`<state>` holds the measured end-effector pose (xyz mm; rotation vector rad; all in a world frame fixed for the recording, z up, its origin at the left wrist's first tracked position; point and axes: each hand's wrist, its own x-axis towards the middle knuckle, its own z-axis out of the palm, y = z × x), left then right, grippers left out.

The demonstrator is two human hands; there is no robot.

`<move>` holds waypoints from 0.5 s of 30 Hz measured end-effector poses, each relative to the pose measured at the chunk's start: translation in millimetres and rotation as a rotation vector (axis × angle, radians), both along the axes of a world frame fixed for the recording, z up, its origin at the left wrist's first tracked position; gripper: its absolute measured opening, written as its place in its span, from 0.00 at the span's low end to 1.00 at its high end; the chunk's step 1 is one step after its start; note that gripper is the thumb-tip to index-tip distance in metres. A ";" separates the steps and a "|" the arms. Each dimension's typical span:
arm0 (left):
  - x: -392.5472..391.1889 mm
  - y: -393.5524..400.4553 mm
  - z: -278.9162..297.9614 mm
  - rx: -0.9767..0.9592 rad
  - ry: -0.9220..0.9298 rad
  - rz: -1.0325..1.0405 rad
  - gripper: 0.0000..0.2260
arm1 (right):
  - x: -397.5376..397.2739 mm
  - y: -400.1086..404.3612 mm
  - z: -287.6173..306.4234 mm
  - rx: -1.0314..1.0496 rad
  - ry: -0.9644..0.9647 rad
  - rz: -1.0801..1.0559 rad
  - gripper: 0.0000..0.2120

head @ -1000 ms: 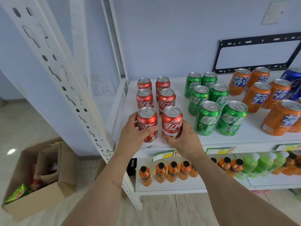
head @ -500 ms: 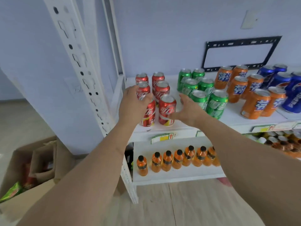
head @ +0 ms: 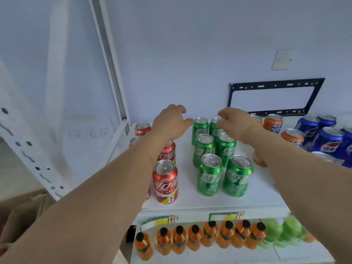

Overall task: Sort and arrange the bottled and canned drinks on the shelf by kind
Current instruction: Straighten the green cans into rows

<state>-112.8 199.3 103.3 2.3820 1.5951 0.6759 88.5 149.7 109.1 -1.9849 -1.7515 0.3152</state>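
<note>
On the white top shelf (head: 186,203) stand red cola cans (head: 165,182) at the left, partly hidden by my left forearm. Green soda cans (head: 209,174) stand in two columns in the middle. Orange soda cans (head: 272,123) and blue cola cans (head: 328,142) stand to the right. My left hand (head: 170,121) hovers over the back of the shelf, just left of the rear green cans, fingers apart and empty. My right hand (head: 235,121) hovers above the rear right green can, fingers curled apart, holding nothing.
A lower shelf holds a row of small orange bottles (head: 195,240) and green bottles (head: 282,230). White perforated shelf uprights (head: 28,149) rise at the left. A black wall bracket (head: 276,98) hangs behind the shelf. A cardboard box (head: 21,212) sits on the floor at lower left.
Both hands left the front red cans and moved back and right toward the rear green cans. The view tilted up and closer.
</note>
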 end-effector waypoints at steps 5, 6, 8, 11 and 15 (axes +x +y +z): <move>36.6 47.0 -11.0 -0.150 0.064 0.011 0.28 | 42.4 58.7 -15.6 -0.068 0.092 0.004 0.28; 42.8 54.6 -14.0 -0.165 0.068 0.013 0.28 | 47.2 68.5 -18.9 -0.083 0.124 0.002 0.29; 53.4 67.4 -20.3 -0.198 0.073 0.012 0.30 | 52.6 84.8 -27.5 -0.130 0.210 0.009 0.31; 66.5 83.0 -26.2 -0.262 0.105 -0.014 0.33 | 54.7 102.4 -39.7 -0.206 0.236 0.030 0.34; 81.9 100.8 -30.4 -0.339 0.150 -0.072 0.39 | 58.5 117.7 -45.8 -0.244 0.193 0.056 0.36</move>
